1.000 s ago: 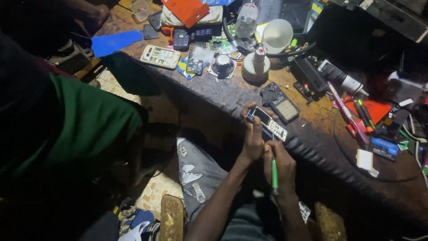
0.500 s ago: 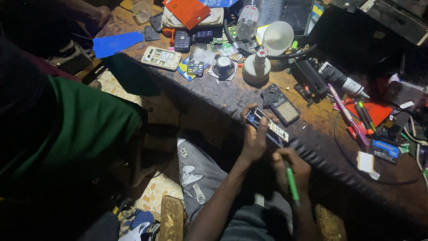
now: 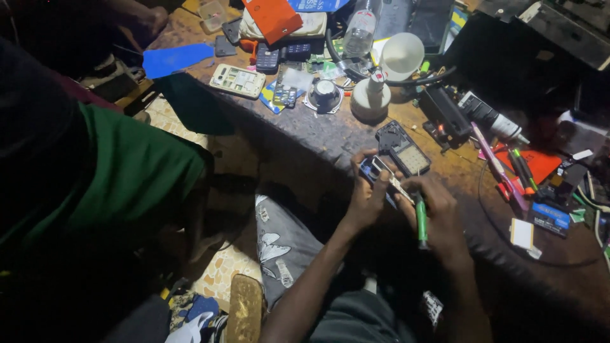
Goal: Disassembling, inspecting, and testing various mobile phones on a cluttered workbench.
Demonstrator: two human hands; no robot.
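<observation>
My left hand (image 3: 364, 194) grips a small opened mobile phone (image 3: 379, 172) at the near edge of the cluttered workbench (image 3: 330, 136). My right hand (image 3: 438, 213) holds a green-handled screwdriver (image 3: 420, 220), its tip up against the phone's right end. Just beyond the phone lies a dark phone housing with a pale keypad panel (image 3: 402, 148). Both forearms reach up from my lap.
Phone parts, a small speaker (image 3: 325, 95), a white bottle (image 3: 370, 96), a white cup (image 3: 401, 55), pens (image 3: 505, 168) and orange cards (image 3: 272, 17) crowd the bench. A person in a green shirt (image 3: 121, 178) stands close on the left. Tiled floor shows below.
My right hand with the green screwdriver has risen from below the bench edge to the phone. The left hand has kept its hold on the phone.
</observation>
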